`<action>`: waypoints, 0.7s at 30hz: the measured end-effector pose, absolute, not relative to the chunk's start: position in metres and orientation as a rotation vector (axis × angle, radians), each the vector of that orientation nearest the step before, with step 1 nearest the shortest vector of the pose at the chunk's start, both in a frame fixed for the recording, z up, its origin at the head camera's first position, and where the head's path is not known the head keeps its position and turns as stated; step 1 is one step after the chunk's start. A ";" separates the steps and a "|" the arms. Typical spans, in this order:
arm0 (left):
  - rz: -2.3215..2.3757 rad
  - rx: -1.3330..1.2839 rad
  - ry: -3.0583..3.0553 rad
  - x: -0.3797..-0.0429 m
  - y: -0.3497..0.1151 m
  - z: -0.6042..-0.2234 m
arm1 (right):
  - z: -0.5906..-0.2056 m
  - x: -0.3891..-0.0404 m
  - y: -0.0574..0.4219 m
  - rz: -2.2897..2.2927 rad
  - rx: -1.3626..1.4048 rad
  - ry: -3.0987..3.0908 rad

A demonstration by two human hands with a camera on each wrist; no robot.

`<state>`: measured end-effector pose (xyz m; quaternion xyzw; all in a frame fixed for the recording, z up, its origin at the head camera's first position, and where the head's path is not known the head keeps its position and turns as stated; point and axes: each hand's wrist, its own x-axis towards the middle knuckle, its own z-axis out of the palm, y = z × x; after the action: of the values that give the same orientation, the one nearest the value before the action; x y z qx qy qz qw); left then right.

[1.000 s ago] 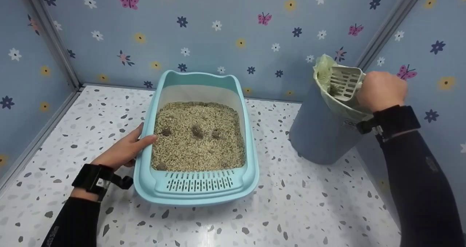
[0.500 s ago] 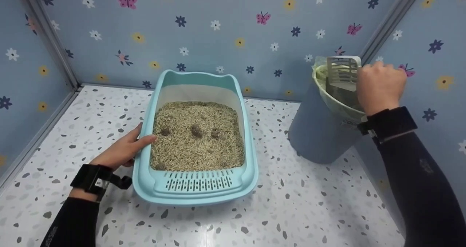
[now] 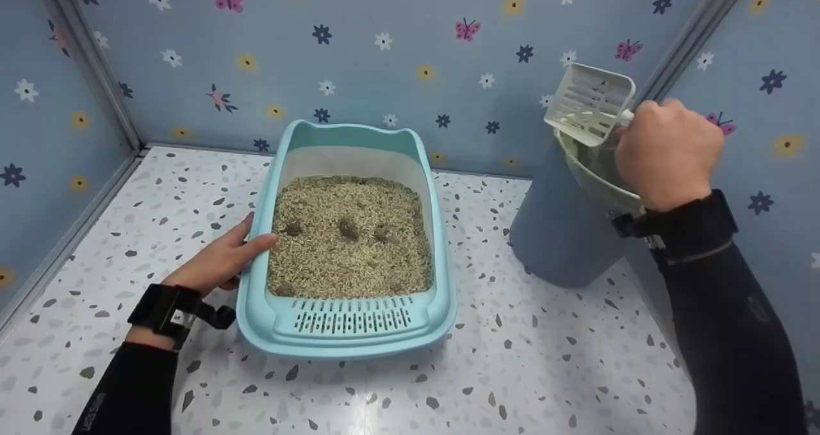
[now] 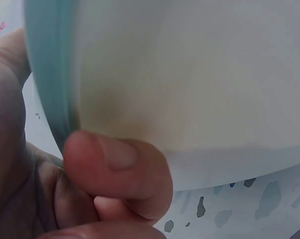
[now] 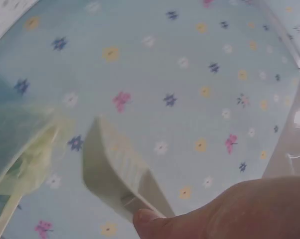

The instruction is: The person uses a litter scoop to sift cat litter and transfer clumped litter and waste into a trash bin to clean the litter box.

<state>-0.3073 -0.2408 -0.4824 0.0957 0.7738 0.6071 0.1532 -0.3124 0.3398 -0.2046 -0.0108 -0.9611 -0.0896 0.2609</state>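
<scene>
On the left side of a light-blue litter box [image 3: 346, 342], my left hand [image 3: 221, 259] grips the rim, thumb over the top and fingers curled beneath, as the left wrist view shows. Litter [image 3: 349, 262] fills the box's floor, with several dark clumps, one clump [image 3: 348, 229] near the middle. My right hand [image 3: 669, 153] holds a pale slotted litter scoop [image 3: 590, 105] by its handle. The scoop is raised over the left rim of a blue-grey bin [image 3: 564, 230], and no litter shows on it. A thin greenish bag [image 5: 40, 164] lines the bin.
Both things stand on a white speckled surface [image 3: 500, 371]. Blue panels with flowers and butterflies, such as the back wall [image 3: 397, 57], enclose the back and sides. The bin stands close to the right wall [image 3: 769, 140].
My right hand has lifted the scoop up out of the bin's mouth and turned it. Litter seen on it a second ago no longer shows. The left hand and litter box stay put.
</scene>
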 end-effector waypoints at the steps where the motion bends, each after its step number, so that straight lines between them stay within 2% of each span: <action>1: 1.738 0.278 2.219 -0.307 -0.241 -0.482 | -0.205 -0.311 0.335 -0.226 -0.012 -2.583; 10: 1.713 0.273 2.251 -0.307 -0.243 -0.483 | -0.226 -0.308 0.276 0.067 0.393 -2.714; 21: 1.721 0.259 2.260 -0.308 -0.242 -0.484 | -0.292 -0.315 0.172 -0.118 0.801 -3.065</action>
<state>-0.3075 -0.2424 -0.4841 0.0900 0.7840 0.5971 0.1439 -0.3147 0.1718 -0.2917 0.2527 -0.9667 -0.0372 -0.0143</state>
